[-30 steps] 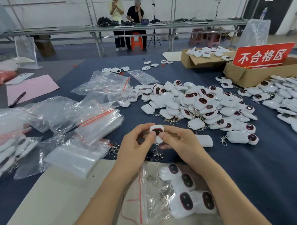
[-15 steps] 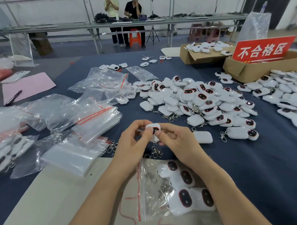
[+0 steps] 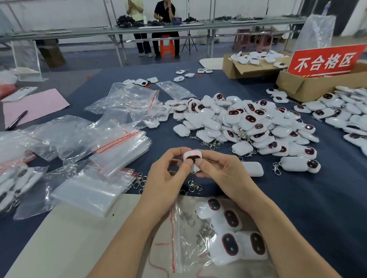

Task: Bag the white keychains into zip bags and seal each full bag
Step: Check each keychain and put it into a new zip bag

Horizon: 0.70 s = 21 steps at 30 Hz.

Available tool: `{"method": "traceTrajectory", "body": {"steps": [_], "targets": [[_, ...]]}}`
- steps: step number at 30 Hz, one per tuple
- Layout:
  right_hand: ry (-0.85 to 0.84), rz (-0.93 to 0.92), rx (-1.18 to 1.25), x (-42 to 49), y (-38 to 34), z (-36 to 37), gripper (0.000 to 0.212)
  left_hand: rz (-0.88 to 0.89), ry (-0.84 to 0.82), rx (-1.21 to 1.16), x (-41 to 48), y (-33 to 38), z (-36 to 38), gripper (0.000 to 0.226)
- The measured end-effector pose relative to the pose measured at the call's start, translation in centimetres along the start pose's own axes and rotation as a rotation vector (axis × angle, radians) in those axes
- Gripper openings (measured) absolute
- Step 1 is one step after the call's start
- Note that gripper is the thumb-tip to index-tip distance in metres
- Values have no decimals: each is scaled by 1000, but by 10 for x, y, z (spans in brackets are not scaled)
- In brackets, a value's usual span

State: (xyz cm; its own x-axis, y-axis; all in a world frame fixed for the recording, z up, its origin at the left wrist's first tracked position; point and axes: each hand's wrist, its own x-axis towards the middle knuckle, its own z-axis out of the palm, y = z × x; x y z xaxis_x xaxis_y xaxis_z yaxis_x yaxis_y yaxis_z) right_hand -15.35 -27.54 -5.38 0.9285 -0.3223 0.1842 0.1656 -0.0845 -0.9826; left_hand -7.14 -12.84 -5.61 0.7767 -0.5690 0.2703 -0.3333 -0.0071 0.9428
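One held keychain (image 3: 192, 157); perhaps four bagged

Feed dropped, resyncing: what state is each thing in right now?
White plastic keychain with dark oval face: lifted, pinched by both hands, clip dangling.
Left hand: gripping that keychain.
Right hand: gripping it too.
Clear zip bag with red strip between the forearms: flat, holding four keychains.
Stack of clear zip bags: empty.
Heap of white keychains: loose, unbagged.

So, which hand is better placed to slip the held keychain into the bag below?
Probably the left hand. It and the right hand both pinch the keychain, but the zip bag's red-striped mouth faces left, beside the left wrist; the right forearm lies along the filled end.
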Motion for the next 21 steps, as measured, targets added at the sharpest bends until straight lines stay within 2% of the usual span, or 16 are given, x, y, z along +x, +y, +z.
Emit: {"method": "traceTrajectory", "body": {"steps": [21], "targets": [[49,44,33,0,-2,-1,23,-4,-48,-12,1,0,-1,27]]}}
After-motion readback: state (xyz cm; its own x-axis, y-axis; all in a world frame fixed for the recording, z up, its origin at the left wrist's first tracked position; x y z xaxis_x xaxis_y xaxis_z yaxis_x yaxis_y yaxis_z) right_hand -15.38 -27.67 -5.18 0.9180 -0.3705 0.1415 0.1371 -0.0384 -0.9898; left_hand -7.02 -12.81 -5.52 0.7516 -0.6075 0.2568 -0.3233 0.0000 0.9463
